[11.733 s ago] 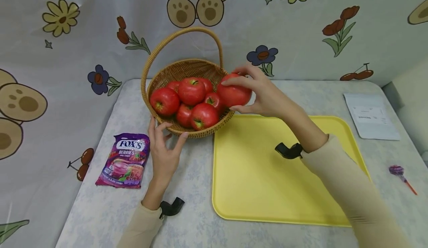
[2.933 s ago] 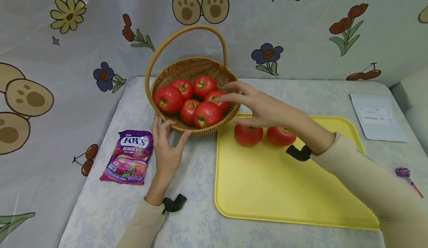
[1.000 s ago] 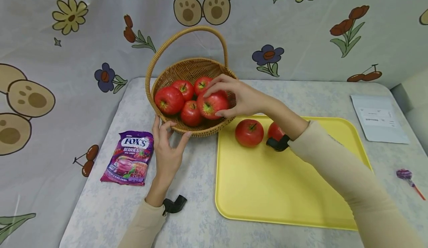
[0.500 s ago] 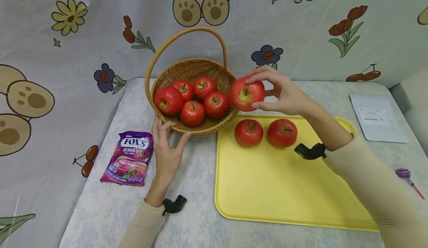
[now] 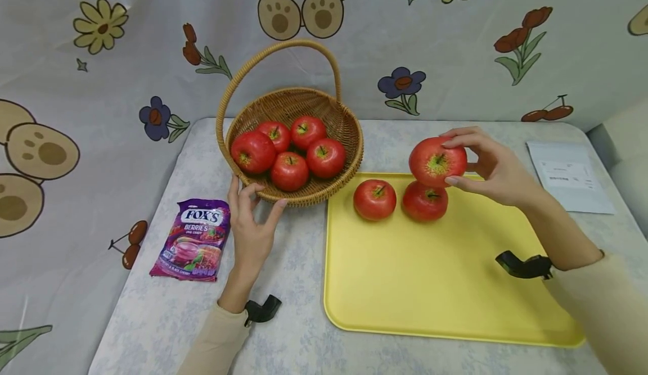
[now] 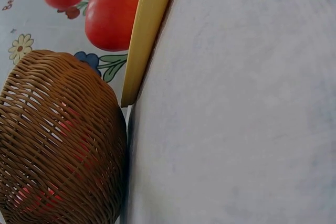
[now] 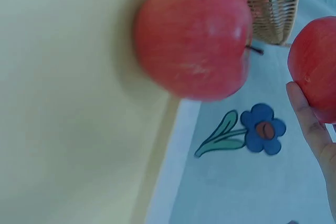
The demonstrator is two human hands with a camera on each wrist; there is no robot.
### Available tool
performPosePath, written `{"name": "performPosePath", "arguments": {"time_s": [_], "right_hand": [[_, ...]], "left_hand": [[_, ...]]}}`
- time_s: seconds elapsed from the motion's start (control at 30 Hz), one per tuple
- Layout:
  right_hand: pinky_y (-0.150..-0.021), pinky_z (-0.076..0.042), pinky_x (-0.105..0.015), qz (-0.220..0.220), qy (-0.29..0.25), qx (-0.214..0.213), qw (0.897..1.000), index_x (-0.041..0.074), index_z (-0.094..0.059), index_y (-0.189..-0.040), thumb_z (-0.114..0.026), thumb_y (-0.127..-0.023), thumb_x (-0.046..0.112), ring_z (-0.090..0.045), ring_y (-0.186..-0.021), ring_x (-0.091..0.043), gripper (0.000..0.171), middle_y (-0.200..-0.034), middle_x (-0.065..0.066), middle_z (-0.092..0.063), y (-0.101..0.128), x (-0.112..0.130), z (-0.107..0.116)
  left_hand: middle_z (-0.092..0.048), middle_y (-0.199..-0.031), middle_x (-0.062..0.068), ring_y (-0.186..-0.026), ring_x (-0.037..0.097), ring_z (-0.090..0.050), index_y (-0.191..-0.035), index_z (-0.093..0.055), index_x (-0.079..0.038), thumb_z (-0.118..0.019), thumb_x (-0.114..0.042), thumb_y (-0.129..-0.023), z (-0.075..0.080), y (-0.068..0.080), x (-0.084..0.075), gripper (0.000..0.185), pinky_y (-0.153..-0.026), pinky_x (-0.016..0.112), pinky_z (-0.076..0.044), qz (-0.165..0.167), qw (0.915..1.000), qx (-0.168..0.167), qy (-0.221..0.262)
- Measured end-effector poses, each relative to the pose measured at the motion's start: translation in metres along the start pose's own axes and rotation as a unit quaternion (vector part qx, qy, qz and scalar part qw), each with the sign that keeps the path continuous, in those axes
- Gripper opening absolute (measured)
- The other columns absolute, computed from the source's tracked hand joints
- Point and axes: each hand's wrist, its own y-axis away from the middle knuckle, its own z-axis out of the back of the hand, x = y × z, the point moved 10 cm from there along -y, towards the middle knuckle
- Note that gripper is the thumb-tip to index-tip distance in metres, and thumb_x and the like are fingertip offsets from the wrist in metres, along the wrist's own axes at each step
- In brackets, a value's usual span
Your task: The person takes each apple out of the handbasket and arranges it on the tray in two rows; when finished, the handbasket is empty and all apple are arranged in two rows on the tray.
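While the wicker basket (image 5: 304, 195) is being touched by the spread left hand (image 5: 250, 226), a red apple (image 5: 436, 161) is being pinched by the right hand (image 5: 493, 167) at the yellow tray's (image 5: 430, 285) twelve o'clock edge.

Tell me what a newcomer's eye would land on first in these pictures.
First, the red apple that the right hand pinches in the air above the flat yellow plastic tray, where two more red apples lie side by side near its far edge. Next, the round woven wicker basket with a hoop handle, left of the tray, holding five red apples, with the left hand touching its near rim.
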Motion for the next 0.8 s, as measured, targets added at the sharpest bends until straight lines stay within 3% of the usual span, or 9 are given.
{"name": "performPosePath", "arguments": {"time_s": [0.4,0.8], "right_hand": [[-0.08,-0.056,-0.017,-0.041,0.002,-0.052,0.998,-0.013,-0.046,-0.13,-0.061,-0.067,-0.036,-0.047,-0.121,-0.019,0.068,-0.135,-0.011,-0.046,0.06,-0.029,0.04],[-0.08,-0.056,-0.017,-0.088,0.006,-0.025,0.996,-0.014,-0.042,-0.133,-0.061,-0.076,-0.03,-0.051,-0.116,-0.012,0.062,-0.134,-0.01,-0.046,0.104,-0.072,0.034]], "left_hand": [[-0.017,-0.162,0.006,-0.149,0.025,-0.021,-0.115,-0.053,-0.005,-0.078,-0.022,-0.085,0.001,0.0,0.0,0.043,-0.101,0.049,-0.049,-0.003,1.0,-0.002,0.002],[-0.016,-0.162,0.007,-0.149,0.025,-0.021,-0.116,-0.053,-0.005,-0.078,-0.02,-0.085,-0.001,0.0,0.001,0.043,-0.101,0.05,-0.049,-0.004,1.0,0.001,0.002]]}}
